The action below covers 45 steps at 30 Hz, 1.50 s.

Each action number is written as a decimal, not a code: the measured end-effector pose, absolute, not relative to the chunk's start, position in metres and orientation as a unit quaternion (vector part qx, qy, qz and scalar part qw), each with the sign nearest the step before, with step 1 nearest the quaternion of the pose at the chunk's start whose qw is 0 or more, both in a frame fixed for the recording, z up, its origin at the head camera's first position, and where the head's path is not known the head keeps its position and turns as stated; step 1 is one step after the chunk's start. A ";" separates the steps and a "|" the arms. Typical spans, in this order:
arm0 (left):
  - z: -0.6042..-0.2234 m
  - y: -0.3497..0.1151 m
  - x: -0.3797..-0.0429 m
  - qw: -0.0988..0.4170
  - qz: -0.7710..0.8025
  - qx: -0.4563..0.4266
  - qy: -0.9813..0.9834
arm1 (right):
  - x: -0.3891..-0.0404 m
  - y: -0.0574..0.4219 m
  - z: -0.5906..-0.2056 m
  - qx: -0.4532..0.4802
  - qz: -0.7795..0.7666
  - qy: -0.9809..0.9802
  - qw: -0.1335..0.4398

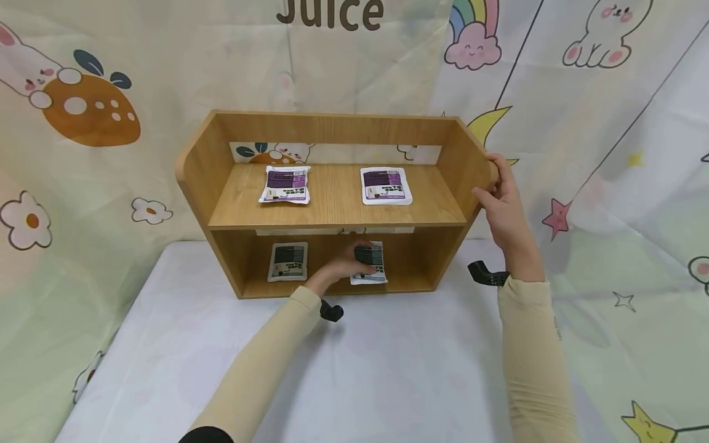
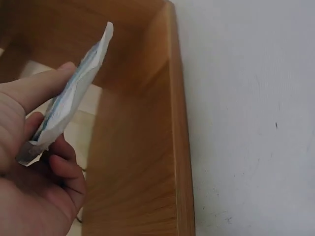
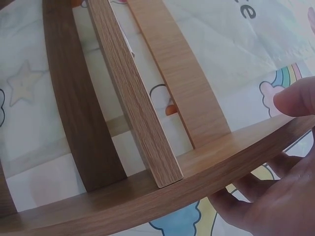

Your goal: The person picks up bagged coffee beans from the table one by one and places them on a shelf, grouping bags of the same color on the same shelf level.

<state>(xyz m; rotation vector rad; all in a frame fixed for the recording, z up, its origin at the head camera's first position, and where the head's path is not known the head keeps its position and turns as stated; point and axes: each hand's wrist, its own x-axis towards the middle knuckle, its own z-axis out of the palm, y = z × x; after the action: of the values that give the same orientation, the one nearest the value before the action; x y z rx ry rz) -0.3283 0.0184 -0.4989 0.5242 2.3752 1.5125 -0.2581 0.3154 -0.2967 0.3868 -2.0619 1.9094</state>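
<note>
A two-tier wooden shelf (image 1: 335,191) stands on the white-covered table. In its lower tier my left hand (image 1: 342,266) pinches a flat packet with a dark green and white label (image 1: 376,261) between thumb and fingers. The left wrist view shows that packet edge-on (image 2: 81,88), tilted, partly hidden by the hand. My right hand (image 1: 508,215) grips the shelf's right side panel near the top, thumb inside. In the right wrist view its fingers (image 3: 241,206) lie on the panel's outer side.
On the upper tier lie two purple-labelled packets, one left (image 1: 285,184) and one right (image 1: 386,186). Another dark green packet (image 1: 288,262) sits at the lower left. A printed cloth (image 1: 166,80) hangs behind the shelf. White cloth (image 1: 388,357) covers the table.
</note>
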 end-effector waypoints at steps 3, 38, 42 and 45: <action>-0.502 0.026 -0.337 0.159 0.529 0.187 0.812 | -0.258 0.317 -0.295 0.130 0.666 -0.718 0.152; -0.541 0.064 -0.375 0.123 0.391 0.208 0.888 | -0.260 0.314 -0.300 0.126 0.650 -0.731 0.166; -0.549 0.067 -0.380 0.108 0.376 0.218 0.894 | -0.261 0.315 -0.300 0.129 0.652 -0.727 0.171; -0.549 0.064 -0.378 0.112 0.373 0.220 0.894 | -0.261 0.315 -0.300 0.127 0.651 -0.728 0.172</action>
<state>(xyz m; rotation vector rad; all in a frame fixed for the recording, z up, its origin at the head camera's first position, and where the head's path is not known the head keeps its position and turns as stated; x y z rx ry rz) -0.3782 0.0640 -0.5492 0.6465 2.6253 1.0936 -0.2613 0.3150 -0.2997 0.3618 -2.0652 1.8481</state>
